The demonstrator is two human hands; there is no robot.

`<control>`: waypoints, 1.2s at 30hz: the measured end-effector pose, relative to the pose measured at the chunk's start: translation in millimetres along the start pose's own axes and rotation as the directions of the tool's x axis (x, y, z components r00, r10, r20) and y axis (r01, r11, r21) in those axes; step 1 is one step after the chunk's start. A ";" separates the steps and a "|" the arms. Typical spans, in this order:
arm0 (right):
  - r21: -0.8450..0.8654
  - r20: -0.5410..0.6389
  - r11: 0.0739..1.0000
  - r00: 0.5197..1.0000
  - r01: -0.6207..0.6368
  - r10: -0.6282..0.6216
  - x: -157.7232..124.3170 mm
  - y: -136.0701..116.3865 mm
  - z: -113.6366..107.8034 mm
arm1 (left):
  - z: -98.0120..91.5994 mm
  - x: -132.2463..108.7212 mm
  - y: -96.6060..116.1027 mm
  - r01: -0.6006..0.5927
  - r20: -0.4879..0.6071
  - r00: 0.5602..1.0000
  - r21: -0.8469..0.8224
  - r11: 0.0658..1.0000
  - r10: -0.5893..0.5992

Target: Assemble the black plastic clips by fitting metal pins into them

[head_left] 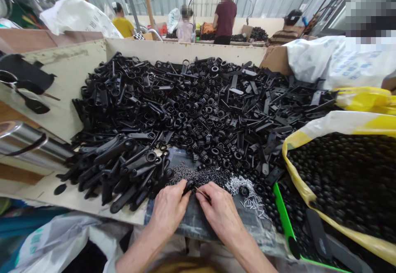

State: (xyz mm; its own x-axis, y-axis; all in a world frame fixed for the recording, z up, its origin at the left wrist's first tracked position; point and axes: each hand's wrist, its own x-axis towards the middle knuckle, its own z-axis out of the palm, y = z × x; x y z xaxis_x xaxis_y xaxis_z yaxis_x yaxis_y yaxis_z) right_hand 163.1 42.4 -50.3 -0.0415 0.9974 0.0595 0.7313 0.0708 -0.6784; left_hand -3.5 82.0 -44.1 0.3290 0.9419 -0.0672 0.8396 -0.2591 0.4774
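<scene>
My left hand (172, 201) is closed around a small round black plastic part (188, 185), fingers pinched toward the middle. Close beside it, my right hand (218, 207) pinches a thin brownish, stick-like piece (203, 194) whose kind I cannot make out; its tip points at the black part. Both hands are just above a worn dark board (193, 219). Right behind the fingers lie small dark springs or screws (183, 173), tiny black pieces (212, 177) and a scatter of silver pins (243, 188).
A large heap of black plastic handles and rings (185, 104) fills the walled bench. Long black handles (120, 165) lie stacked at left, near a steel cylinder (34, 145). At right are a yellow-edged bag (297, 170) of black balls and a green strip (284, 219). Several people work behind.
</scene>
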 end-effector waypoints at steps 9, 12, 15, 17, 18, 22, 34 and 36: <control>-0.062 -0.026 0.998 0.999 0.029 -0.031 1.9 -10.6 8.0 | -0.7 -20.2 -15.5 0.032 -0.063 0.997 -0.113 0.993 -0.040; -0.083 -0.038 0.996 0.998 0.042 -0.045 0.9 -12.7 12.2 | -3.4 -26.5 -14.8 0.050 -0.074 0.995 -0.159 0.986 -0.062; -0.042 -0.054 0.998 0.998 0.041 -0.044 -1.8 -12.7 11.0 | -9.2 -30.3 -9.3 0.100 -0.062 0.991 -0.272 0.957 -0.121; 0.126 -0.076 0.992 0.997 0.018 -0.008 -4.3 -12.3 8.3 | -11.3 -31.8 -5.3 0.153 -0.038 0.982 -0.393 0.907 -0.182; 0.243 -0.079 0.970 0.996 -0.009 0.029 -5.6 -12.2 6.9 | -11.3 -32.3 -3.7 0.177 -0.023 0.977 -0.457 0.872 -0.210; 0.564 -0.038 0.817 0.984 -0.123 0.175 -9.5 -13.5 4.9 | -7.2 -33.5 1.1 0.213 0.034 0.968 -0.638 0.740 -0.250; 0.377 -0.196 0.926 0.976 -0.014 0.095 -9.1 -12.2 7.2 | 0.2 -35.8 5.2 0.121 -0.180 0.956 -0.470 0.874 -0.229; 0.284 -0.210 0.956 0.978 0.077 -0.017 -7.2 -8.3 7.0 | -0.5 -33.1 4.6 0.168 -0.108 0.956 -0.555 0.815 -0.272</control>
State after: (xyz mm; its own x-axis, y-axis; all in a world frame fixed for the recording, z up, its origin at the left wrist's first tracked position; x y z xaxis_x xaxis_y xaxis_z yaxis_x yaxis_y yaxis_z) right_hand 152.6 34.7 -50.2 0.0901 0.9706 0.2233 0.5023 0.1493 -0.8517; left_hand -10.7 49.7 -39.2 0.0397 0.9943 -0.0989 0.4999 0.0659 0.8636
